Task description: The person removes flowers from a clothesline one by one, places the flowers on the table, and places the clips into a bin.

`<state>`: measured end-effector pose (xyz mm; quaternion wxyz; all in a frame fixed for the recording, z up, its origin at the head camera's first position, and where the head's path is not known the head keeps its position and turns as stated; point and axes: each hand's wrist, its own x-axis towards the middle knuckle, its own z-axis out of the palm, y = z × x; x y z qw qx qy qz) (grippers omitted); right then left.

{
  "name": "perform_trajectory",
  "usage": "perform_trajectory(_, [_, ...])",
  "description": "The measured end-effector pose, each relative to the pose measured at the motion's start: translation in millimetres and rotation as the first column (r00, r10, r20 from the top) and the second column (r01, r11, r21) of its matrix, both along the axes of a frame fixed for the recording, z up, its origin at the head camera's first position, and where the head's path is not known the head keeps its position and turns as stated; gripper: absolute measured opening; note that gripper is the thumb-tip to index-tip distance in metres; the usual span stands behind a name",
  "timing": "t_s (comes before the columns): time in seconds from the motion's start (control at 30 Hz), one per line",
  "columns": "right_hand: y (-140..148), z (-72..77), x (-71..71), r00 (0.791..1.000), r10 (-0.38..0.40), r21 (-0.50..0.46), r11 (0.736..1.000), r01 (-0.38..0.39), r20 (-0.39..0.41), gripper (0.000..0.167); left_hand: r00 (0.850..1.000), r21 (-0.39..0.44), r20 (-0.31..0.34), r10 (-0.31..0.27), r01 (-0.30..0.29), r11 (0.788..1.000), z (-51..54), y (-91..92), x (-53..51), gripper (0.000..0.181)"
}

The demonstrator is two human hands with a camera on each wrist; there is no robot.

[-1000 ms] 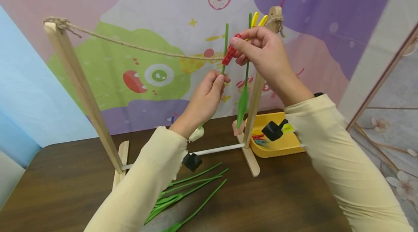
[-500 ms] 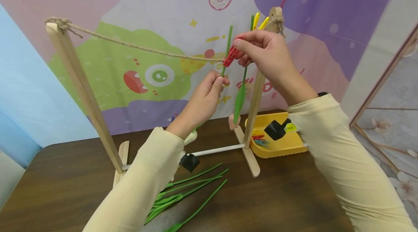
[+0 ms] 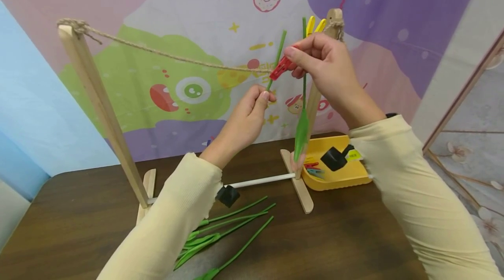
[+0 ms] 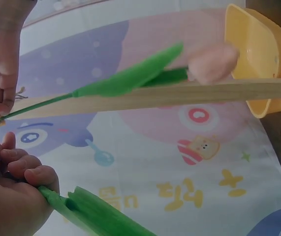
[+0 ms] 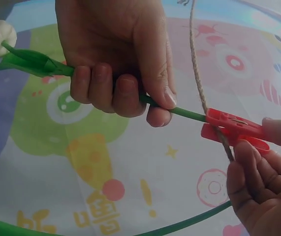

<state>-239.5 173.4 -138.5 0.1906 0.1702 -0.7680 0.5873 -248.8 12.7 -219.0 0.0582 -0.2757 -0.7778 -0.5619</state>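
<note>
My left hand (image 3: pixel 245 116) grips the green stem of a white artificial tulip (image 5: pixel 1 37), whose bloom hangs downward and is hidden in the head view. My right hand (image 3: pixel 328 62) pinches the handles of a red clothespin (image 3: pixel 280 70) between thumb and fingers. In the right wrist view the clothespin's nose sits across the twine rope (image 5: pixel 199 81) and the stem, just above my left hand. The stem's upper end leans right. Beside my right hand a pink artificial tulip (image 4: pixel 213 63) hangs upside down from the rope, with a yellow clothespin (image 3: pixel 310 26) at its stem.
A wooden stand (image 3: pixel 100 105) carries the rope between two posts. Several green tulip stems (image 3: pixel 236 223) lie on the brown table (image 3: pixel 346 232). Behind the right post is a yellow tray (image 3: pixel 338 179) holding several clothespins (image 3: pixel 313 168). A printed cloth (image 3: pixel 189 22) hangs behind.
The held stem's top has tilted to the right, and the red clothespin has turned flatter with my right hand shifting slightly right. The pink tulip swings. The white bloom has slipped from the head view.
</note>
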Motion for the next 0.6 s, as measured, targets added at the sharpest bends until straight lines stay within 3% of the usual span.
perform_trajectory(0.2, [-3, -2.8, -1.5, 0.996, 0.020, -0.117, 0.993, -0.030, -0.082, 0.009, 0.999, -0.068, -0.012, 0.041, -0.041, 0.997, -2.0, -5.2, 1.9, 0.026])
perform_trajectory(0.4, [-5, -6.1, -6.2, 0.985, -0.016, -0.242, 0.970, -0.027, -0.172, 0.013, 0.995, -0.165, -0.045, 0.086, -0.092, 0.982, -5.1, -13.7, 5.5, 0.026])
perform_trajectory(0.6, [-5, -8.1, -8.9, 0.972, -0.032, -0.378, 0.924, -0.060, -0.233, 0.018, 0.994, -0.230, -0.074, 0.085, -0.100, 0.968, -9.5, -21.8, 10.9, 0.026])
